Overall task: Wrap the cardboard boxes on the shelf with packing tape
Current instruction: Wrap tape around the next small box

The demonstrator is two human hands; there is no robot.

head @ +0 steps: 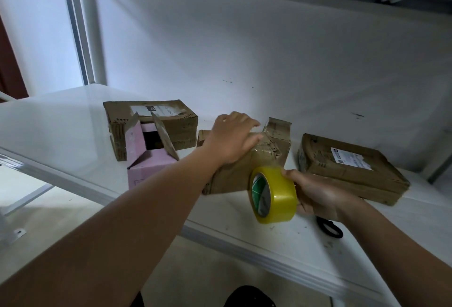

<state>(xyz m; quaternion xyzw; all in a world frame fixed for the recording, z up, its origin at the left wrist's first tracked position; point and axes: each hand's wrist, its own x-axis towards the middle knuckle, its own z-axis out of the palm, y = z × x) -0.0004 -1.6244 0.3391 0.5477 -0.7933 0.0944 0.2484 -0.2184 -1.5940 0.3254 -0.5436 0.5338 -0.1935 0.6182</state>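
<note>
On the white shelf (61,135) sit 4 boxes: a flat labelled cardboard box (352,169) at right, another cardboard box (171,120) at back left, a pink carton (149,167) with open flaps, and the middle box (234,177) under my left hand (232,137), fingers flat and pressing its top. My right hand (318,194) grips the yellow tape roll (274,194) against that box's near edge. Black scissors (329,229) lie beside my right wrist.
</note>
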